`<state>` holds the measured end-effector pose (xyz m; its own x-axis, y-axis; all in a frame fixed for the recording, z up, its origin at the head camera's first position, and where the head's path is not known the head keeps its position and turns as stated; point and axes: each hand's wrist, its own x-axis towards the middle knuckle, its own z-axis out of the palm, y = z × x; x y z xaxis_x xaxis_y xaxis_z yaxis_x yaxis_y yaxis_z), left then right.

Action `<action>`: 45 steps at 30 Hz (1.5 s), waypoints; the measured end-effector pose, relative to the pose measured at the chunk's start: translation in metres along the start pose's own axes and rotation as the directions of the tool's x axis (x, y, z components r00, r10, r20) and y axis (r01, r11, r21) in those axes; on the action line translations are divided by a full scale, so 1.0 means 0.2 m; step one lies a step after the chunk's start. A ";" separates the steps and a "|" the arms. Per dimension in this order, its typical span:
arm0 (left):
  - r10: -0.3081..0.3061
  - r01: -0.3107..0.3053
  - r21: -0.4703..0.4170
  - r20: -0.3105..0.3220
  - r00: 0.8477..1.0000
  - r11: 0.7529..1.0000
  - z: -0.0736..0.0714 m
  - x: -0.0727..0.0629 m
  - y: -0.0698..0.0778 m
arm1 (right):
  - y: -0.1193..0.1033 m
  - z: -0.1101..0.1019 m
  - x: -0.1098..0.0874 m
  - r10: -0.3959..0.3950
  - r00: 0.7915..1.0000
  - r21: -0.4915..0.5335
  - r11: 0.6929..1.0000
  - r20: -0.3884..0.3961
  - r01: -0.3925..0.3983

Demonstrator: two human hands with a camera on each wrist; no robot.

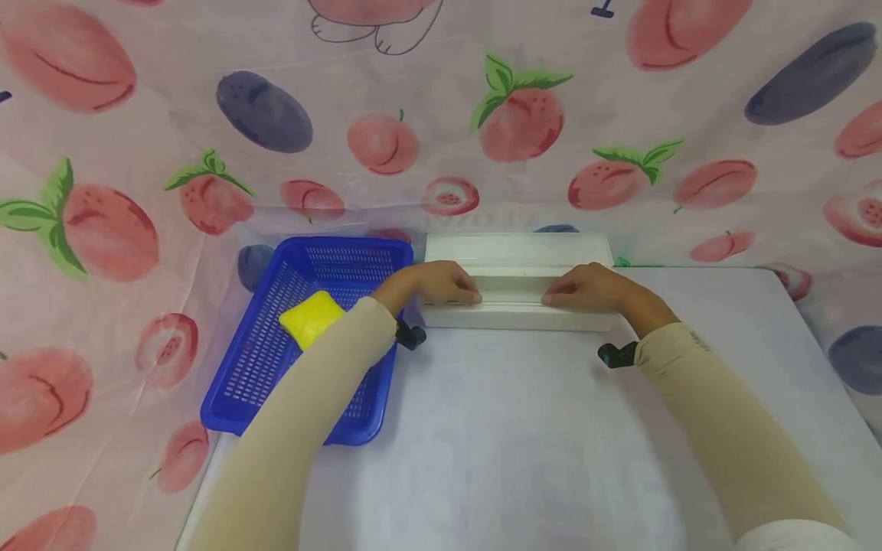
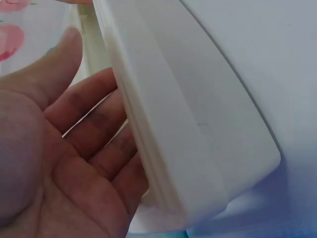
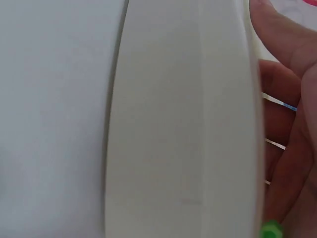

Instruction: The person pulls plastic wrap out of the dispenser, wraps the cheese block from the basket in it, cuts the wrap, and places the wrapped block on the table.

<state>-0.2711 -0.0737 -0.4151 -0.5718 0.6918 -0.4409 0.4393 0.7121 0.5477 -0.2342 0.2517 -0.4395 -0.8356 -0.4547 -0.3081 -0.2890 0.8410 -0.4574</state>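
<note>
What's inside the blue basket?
A yellow pillow-shaped thing. The left sleeve covers part of the basket, so whatever's beneath can't be seen.

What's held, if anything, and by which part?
Can't tell whether anything's held: left grip and right grip are at the near rim of the white box.

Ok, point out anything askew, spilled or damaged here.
No spill shows. The blue plastic basket has its near left corner apparently jutting past the edge of the white table, though the camera angle may exaggerate it. The long white box bears a short faint line on its side; whether that is damage, I cannot tell.
</note>
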 end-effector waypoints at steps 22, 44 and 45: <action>-0.003 0.009 -0.065 0.087 0.996 0.998 -0.02 0.03 0.03 | 0.00 0.07 0.02 -0.031 0.999 0.159 0.987 0.019 0.028; 0.021 0.005 -0.206 0.124 0.992 0.979 -0.03 0.07 -0.03 | 0.02 0.06 0.05 0.004 1.000 0.207 0.978 0.004 -0.004; 0.021 0.007 -0.220 0.122 0.992 0.975 -0.03 0.07 -0.03 | 0.02 0.06 0.05 0.002 1.000 0.207 0.978 0.005 -0.003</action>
<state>-0.2863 -0.0680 -0.4203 -0.4737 0.7158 -0.5131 0.2720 0.6731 0.6877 -0.2387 0.2462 -0.4546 -0.8340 -0.4543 -0.3133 -0.1835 0.7637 -0.6189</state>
